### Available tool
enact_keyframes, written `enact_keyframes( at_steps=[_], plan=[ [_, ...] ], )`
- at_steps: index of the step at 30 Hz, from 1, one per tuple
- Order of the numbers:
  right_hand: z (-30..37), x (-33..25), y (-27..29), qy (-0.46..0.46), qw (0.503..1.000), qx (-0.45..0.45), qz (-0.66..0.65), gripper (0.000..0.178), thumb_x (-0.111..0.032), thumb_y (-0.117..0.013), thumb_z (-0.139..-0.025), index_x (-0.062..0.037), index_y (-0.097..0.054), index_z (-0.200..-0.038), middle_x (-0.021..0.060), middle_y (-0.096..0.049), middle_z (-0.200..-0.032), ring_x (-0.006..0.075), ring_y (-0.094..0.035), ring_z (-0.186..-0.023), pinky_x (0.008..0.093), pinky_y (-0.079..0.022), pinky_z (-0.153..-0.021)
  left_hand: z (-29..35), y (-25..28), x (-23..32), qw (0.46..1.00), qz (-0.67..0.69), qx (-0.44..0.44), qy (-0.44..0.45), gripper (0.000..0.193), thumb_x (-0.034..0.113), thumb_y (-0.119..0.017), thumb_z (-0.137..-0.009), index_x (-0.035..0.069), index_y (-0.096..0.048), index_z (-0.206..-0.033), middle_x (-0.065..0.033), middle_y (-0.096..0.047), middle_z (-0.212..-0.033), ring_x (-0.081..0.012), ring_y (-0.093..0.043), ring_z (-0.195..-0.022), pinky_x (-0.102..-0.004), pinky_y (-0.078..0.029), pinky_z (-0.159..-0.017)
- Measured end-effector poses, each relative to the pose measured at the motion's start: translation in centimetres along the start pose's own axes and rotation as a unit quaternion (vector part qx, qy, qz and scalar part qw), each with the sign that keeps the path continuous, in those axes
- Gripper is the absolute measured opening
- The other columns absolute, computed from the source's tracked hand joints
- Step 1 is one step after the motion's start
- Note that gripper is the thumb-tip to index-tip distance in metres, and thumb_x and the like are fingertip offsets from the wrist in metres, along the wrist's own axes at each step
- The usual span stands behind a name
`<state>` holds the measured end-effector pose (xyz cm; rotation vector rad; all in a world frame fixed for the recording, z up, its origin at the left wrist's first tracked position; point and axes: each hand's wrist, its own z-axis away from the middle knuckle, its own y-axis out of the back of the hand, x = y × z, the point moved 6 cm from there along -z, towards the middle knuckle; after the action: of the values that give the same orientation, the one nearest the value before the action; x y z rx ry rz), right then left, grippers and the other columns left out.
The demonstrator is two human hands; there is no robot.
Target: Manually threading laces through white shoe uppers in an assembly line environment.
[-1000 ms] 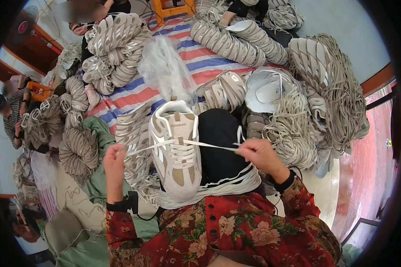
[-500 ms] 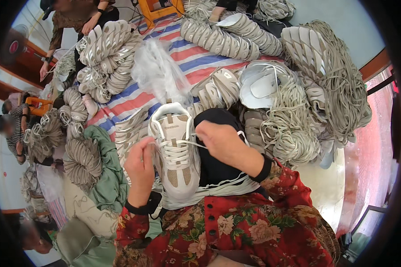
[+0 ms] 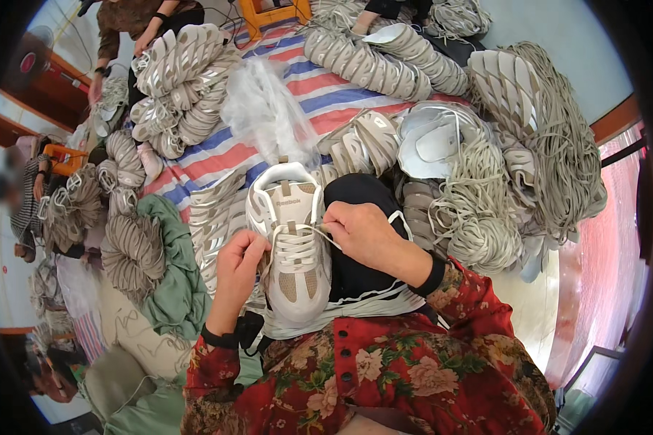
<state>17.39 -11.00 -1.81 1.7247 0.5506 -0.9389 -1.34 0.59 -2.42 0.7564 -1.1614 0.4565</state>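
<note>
A beige and white sneaker [image 3: 297,290] rests on my lap, its toe toward me. White shoelace [image 3: 296,246] runs crosswise through its eyelets below the tongue. My right hand [image 3: 366,235] pinches a lace at the shoe's right side, pulled taut over the upper eyelets. At the left edge, my left hand [image 3: 239,272] is closed, thumb against fingers, at the lace; the end in its grip is mostly hidden. A bundle of pale laces [image 3: 359,310] lies across my lap below the shoe.
Shoe uppers [image 3: 366,65] in nested rows lie on a striped sheet [image 3: 319,90] ahead. At right hangs a heap of laces [image 3: 479,210]. Clear plastic [image 3: 265,109] sits beyond the shoe. Green cloth [image 3: 170,268] lies left. Other people [image 3: 149,22] sit at the far left.
My left hand has come down and in toward the shoe. My right hand has shifted slightly, still pinching the lace, and the lace across the upper eyelets lies closer to the shoe.
</note>
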Motion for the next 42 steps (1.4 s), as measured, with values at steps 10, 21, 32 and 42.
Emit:
enact_keyframes(
  at_steps=[10,21,32,42],
  plan=[
    [-0.3,-1.6,-0.2,0.073,0.991,-0.100,0.045,0.012,-0.005,-0.053,-0.086,-0.0035,-0.055,-0.098,0.0182,-0.061,-0.082,0.0377,-0.061,-0.076,0.0428,-0.049,-0.066,-0.8,-0.3,-0.4,0.997,0.064,-0.011,0.029,0.022,0.017,-0.056,-0.089,0.002,-0.060,-0.073,0.0046,-0.055,-0.068,-0.0030,-0.045,-0.062,-0.0190,-0.035,-0.056],
    [-2.0,-3.8,1.3,0.275,0.939,-0.048,0.202,0.014,-0.006,-0.057,-0.076,-0.0052,-0.056,-0.090,0.0093,-0.053,-0.092,0.0280,-0.056,-0.085,0.0377,-0.047,-0.069,-3.1,-0.9,5.9,0.914,-0.351,-0.017,-0.204,0.008,0.012,-0.060,-0.078,0.005,-0.060,-0.075,-0.0043,-0.062,-0.079,-0.0215,-0.056,-0.066,-0.0324,-0.044,-0.059],
    [-2.5,-3.8,-0.4,0.348,0.865,-0.255,0.257,0.008,-0.010,-0.058,-0.073,-0.0064,-0.057,-0.081,0.0065,-0.050,-0.084,0.0236,-0.054,-0.083,0.0342,-0.045,-0.068,-2.9,-1.6,10.8,0.758,-0.465,-0.269,-0.369,0.030,0.009,-0.074,-0.062,0.012,-0.059,-0.088,-0.0050,-0.054,-0.091,-0.0277,-0.051,-0.095,-0.0386,-0.048,-0.073],
    [-2.9,-2.7,-0.4,0.375,0.877,-0.209,0.214,0.011,-0.012,-0.060,-0.073,-0.0074,-0.056,-0.083,0.0080,-0.047,-0.081,0.0242,-0.052,-0.073,0.0354,-0.044,-0.065,-4.5,-1.2,8.5,0.807,-0.375,-0.309,-0.335,0.025,0.009,-0.073,-0.065,0.012,-0.055,-0.081,-0.0037,-0.053,-0.085,-0.0267,-0.050,-0.087,-0.0374,-0.044,-0.068]
  ],
)
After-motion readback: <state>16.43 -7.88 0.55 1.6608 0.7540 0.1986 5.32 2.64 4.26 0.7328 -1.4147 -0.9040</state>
